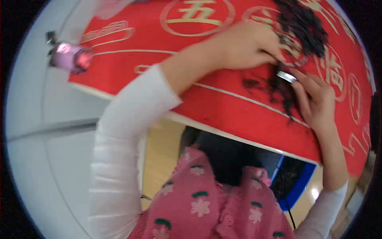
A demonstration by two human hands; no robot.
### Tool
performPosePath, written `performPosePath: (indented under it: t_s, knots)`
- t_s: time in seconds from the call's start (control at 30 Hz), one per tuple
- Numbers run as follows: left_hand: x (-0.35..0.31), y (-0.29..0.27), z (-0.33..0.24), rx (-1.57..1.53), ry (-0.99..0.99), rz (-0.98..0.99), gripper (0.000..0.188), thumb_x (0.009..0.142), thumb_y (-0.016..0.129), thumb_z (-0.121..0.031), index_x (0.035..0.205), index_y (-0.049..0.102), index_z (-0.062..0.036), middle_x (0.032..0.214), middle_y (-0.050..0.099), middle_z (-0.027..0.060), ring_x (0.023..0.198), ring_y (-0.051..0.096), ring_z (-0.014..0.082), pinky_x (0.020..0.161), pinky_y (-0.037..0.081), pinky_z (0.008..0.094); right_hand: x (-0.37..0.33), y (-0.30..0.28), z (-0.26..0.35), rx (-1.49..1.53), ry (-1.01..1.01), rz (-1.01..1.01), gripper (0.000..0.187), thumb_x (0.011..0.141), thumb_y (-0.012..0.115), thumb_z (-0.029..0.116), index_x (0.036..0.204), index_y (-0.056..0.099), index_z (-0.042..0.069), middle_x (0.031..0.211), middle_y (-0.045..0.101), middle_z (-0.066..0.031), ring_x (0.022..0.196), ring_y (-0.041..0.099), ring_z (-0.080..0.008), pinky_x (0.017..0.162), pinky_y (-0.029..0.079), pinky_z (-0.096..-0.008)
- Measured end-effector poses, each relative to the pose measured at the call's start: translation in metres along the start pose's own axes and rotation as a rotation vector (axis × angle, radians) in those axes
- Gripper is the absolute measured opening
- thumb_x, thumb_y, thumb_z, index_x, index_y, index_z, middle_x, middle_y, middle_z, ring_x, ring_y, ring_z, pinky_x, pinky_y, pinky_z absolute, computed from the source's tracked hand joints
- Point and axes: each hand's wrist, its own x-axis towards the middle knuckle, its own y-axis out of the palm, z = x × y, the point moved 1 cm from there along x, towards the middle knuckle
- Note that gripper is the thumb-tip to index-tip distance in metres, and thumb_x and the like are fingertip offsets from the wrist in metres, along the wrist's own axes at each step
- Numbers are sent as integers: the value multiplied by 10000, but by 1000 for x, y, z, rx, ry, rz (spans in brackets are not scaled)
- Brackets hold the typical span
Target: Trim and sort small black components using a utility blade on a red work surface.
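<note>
My left hand reaches across the red table cover, its fingers closed in a pinch on a small black piece. Just right of it, my right hand grips a small shiny silver metal tool between thumb and fingers. The tool's exact kind is too blurred to tell, and its end meets the black piece at my left fingertips. A large heap of black pieces lies beyond my hands. Loose black scraps are scattered on the cover below them.
The red table cover carries pale printed characters and lines. A pinkish object with a dark frame stands at the table's left edge. Below the near edge are my pink flowered garment and a blue-and-black object.
</note>
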Motion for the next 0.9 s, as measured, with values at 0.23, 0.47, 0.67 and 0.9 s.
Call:
performPosePath:
  t_s: [0.23, 0.47, 0.67, 0.9]
  knots:
    - [1, -17, -7, -150, -77, 45, 113, 763, 648, 30, 860, 693, -6, 809, 655, 60, 693, 588, 172, 638, 474, 258, 9, 13, 1, -109, -127, -90, 183, 831, 634, 169, 969, 684, 60, 696, 614, -52, 503, 529, -236, 452, 391, -314]
    - [2, -14, -9, -133, -107, 82, 121, 772, 644, 30, 874, 696, -8, 811, 652, 56, 698, 580, 169, 643, 467, 257, 4, 14, -3, -101, -132, -65, 183, 837, 625, 126, 986, 679, 34, 693, 603, -58, 490, 485, -199, 450, 370, -286]
    - [0, -15, -9, -155, -119, 81, 131, 773, 643, 29, 885, 698, -10, 810, 651, 56, 694, 575, 167, 642, 464, 255, 4, 13, -3, -109, -155, -31, 203, 841, 618, 74, 1024, 669, 3, 686, 587, -71, 480, 441, -167, 451, 347, -262]
    - [0, -18, -8, -160, -127, 81, 142, 773, 643, 28, 896, 701, -13, 813, 651, 56, 694, 574, 167, 642, 463, 255, 6, 14, 2, -67, -152, -32, 203, 837, 621, 71, 1021, 670, 3, 678, 582, -73, 473, 436, -169, 446, 343, -265]
